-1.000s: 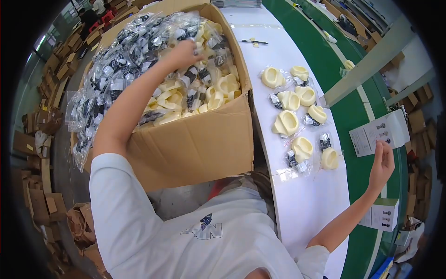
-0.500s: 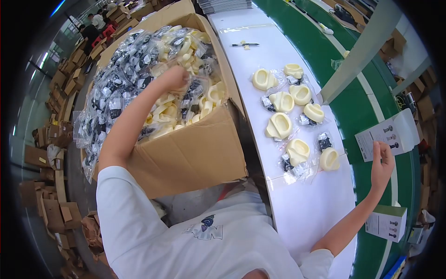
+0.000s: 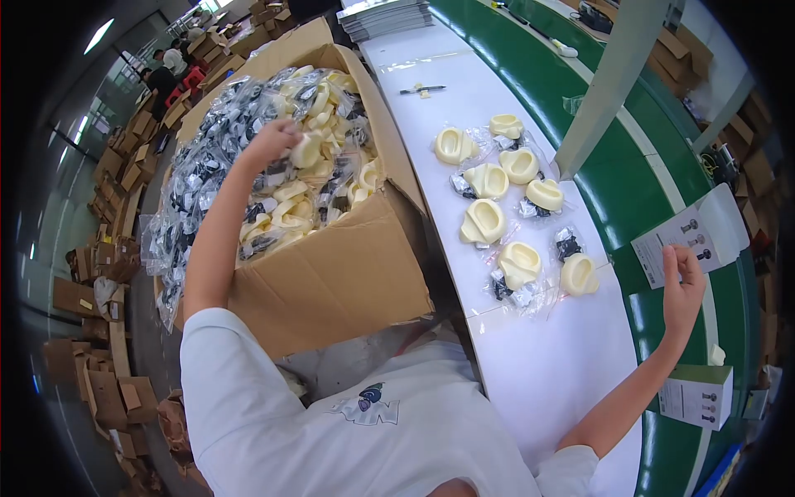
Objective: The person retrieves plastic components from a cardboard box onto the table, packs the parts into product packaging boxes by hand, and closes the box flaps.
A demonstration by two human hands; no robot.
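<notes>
My left hand (image 3: 275, 141) is over the heap in a large cardboard box (image 3: 339, 277), its fingers curled beside a cream plastic part (image 3: 306, 151); blur hides whether it grips the part. The heap mixes cream parts and bagged dark parts (image 3: 224, 124). At the right, my right hand (image 3: 683, 277) has its fingers pressed together at the edge of an open white printed box (image 3: 654, 253). Several cream parts (image 3: 483, 221) with clear bags and dark pieces lie on the white table (image 3: 538, 364) between my hands.
A pen (image 3: 422, 89) and a stack of grey sheets (image 3: 385, 21) lie farther up the table. A grey post (image 3: 609, 91) rises beside the green conveyor (image 3: 596, 195). A second printed box (image 3: 696, 398) stands below my right hand. People (image 3: 161, 79) are in the far background.
My left hand has moved left and nearer across the heap, away from the box's far right part. The view has shifted slightly. My right hand stays at the printed box.
</notes>
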